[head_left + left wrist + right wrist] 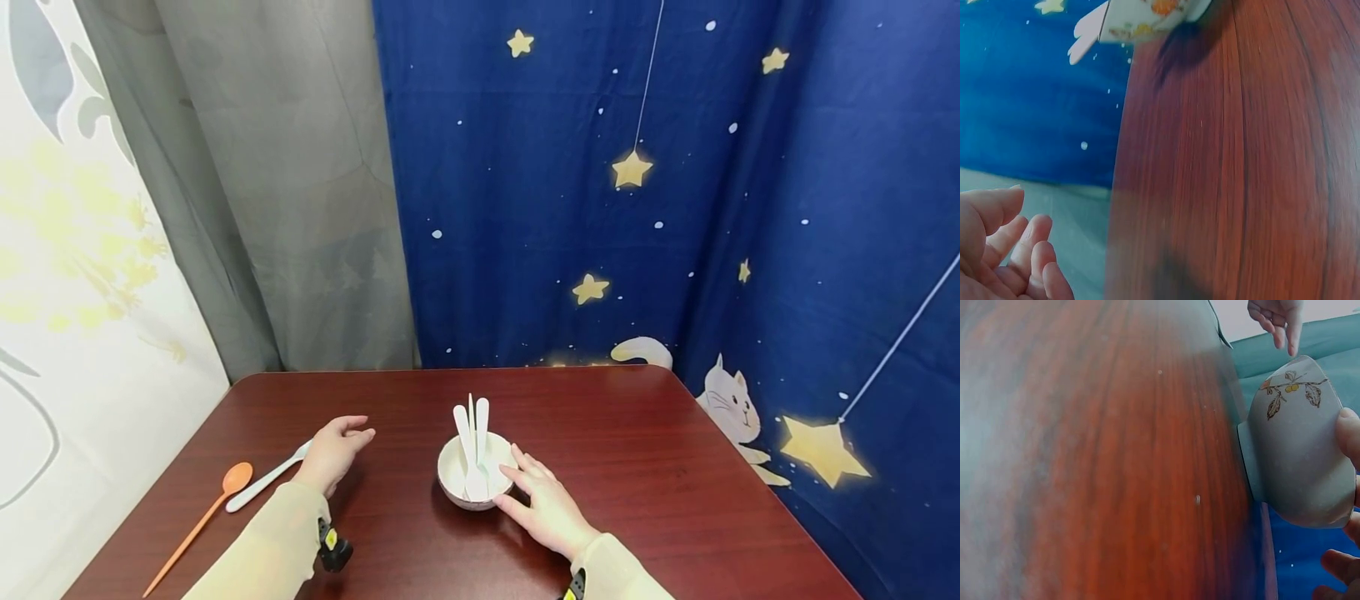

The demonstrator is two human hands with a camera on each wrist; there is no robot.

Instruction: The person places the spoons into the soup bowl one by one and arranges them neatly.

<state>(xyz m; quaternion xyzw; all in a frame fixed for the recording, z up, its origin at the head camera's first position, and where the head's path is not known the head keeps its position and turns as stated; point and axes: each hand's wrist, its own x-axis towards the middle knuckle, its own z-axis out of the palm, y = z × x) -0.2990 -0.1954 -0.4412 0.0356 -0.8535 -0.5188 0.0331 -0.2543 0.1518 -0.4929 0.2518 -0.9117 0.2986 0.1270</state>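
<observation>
A pale bowl (pixel 452 467) stands upright on the table (pixel 637 450), about midway between its left and right edges and well in from the far edge. Three white utensils (pixel 482 427) lean in it, their upper ends projecting past the far rim. The right hand (pixel 551 512) rests its spread, relaxed fingertips against the bowl's right-hand rim. The left hand (pixel 333 450), loosely bent and grasping nothing, hovers toward the left edge, just beside a pale utensil (pixel 262 487) (its far end is partly covered by the hand). Nearer the left edge lies an orange spoon (pixel 237 478), handle toward the near left corner. Beyond the far edge hang a grey curtain (pixel 300 208) and a starry blue curtain (pixel 510 208).
</observation>
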